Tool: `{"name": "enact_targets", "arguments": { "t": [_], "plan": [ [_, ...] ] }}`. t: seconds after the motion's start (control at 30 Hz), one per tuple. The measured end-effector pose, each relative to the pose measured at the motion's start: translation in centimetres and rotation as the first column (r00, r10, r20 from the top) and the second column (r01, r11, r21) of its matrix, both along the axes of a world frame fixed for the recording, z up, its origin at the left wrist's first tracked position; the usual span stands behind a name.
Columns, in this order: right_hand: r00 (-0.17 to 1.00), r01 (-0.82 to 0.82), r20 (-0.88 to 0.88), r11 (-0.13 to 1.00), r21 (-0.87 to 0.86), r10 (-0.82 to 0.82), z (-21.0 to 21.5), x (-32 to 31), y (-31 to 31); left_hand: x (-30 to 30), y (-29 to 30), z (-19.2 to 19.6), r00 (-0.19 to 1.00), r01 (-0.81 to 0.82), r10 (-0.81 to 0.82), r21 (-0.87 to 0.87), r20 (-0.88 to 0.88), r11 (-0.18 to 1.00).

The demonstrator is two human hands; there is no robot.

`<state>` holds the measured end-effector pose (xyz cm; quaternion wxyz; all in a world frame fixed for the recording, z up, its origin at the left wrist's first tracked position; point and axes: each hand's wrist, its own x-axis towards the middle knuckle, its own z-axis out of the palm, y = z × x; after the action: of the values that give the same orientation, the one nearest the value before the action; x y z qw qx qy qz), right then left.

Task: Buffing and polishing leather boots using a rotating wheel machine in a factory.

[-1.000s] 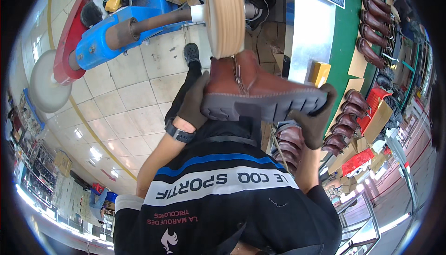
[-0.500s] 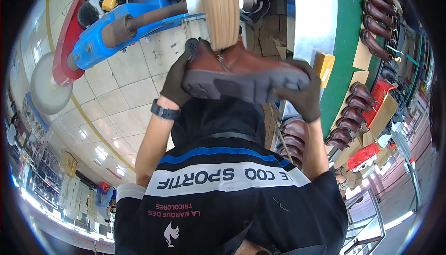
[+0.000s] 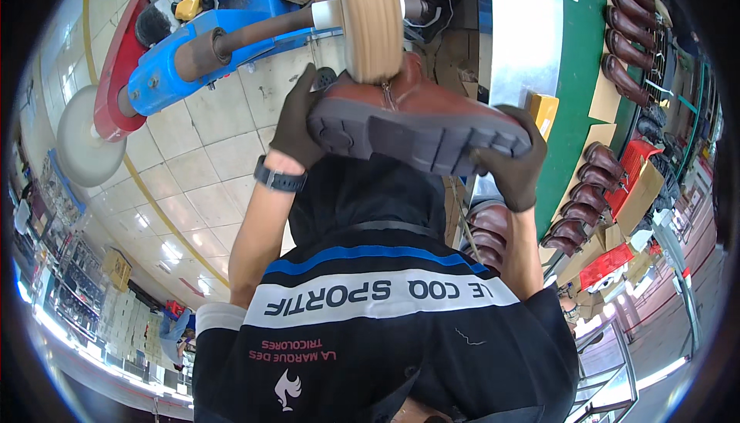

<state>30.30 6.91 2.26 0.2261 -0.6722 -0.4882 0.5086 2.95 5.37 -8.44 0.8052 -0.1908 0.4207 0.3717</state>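
Between my gloved hands I hold a reddish-brown leather boot (image 3: 451,114) on its side, its dark treaded sole turned toward me. My left hand (image 3: 297,126) is closed around the boot's left end, and my right hand (image 3: 518,162) grips the right end, thumb on the sole. A pale buffing wheel (image 3: 371,26), blurred as if spinning, meets the boot's upper beside a small zipper (image 3: 388,95). The wheel hides part of the upper. Both gloves are dark.
A blue machine housing (image 3: 166,76) with a shaft (image 3: 266,31) lies left of the wheel. Beyond it are a red guard (image 3: 112,99) and a white wheel (image 3: 86,138). At right, a green bench (image 3: 578,60) carries a yellow box (image 3: 543,113) and several brown shoes (image 3: 590,184).
The boot and both hands have shifted slightly right. Its right end has tipped lower and more of the sole's tread shows. The wheel remains against the upper.
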Motion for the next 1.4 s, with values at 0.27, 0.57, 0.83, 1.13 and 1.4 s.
{"name": "enact_targets", "arguments": {
  "t": [0.27,0.57,0.83,1.13,1.4],
  "plan": [
    [0.981,0.082,0.187,0.972,-0.218,-0.041,-1.5,0.7,-1.5,1.9,-1.6,-1.8,0.997,0.006,0.009,-0.196,0.078,0.980],
    [0.996,0.008,0.084,0.994,0.108,-0.017,0.3,2.8,-4.5,1.8,-1.1,4.2,1.000,0.005,-0.007,0.068,0.027,0.998],
    [0.967,0.163,0.202,0.986,-0.024,-0.155,-1.2,1.4,-3.4,2.8,-0.5,0.0,1.000,0.006,-0.007,0.067,0.019,0.998],
    [0.979,0.164,0.122,0.986,0.008,-0.163,-2.1,4.1,-9.9,3.6,-4.3,-1.5,0.934,-0.181,0.175,-0.007,0.313,0.983],
    [0.986,-0.168,-0.074,0.840,-0.516,0.151,-2.2,4.5,-8.4,8.1,-6.3,-7.8,0.837,-0.265,0.243,-0.027,0.491,0.964]
  ]
}}
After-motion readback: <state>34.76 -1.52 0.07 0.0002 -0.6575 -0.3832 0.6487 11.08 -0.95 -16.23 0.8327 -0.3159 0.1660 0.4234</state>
